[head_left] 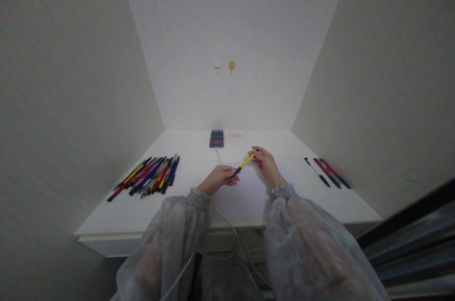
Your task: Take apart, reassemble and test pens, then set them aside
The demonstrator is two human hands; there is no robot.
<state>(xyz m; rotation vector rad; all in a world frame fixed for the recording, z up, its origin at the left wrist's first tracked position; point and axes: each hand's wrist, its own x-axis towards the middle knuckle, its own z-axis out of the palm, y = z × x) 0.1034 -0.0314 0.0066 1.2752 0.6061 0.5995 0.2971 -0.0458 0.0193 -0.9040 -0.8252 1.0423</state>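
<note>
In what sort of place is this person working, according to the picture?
Probably a small desk booth or workstation: a white desk set between two side walls, with a pile of pens on its left part.

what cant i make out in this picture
All in the head view:
Heaped pens: exact count, hidden by overlap.
Held yellow pen: part of its black end, behind the grip of the left hand.
Phone screen: contents, pixelated.
White sheet: lower right part, behind right sleeve.
Pale cable: cut off by bottom edge.
</note>
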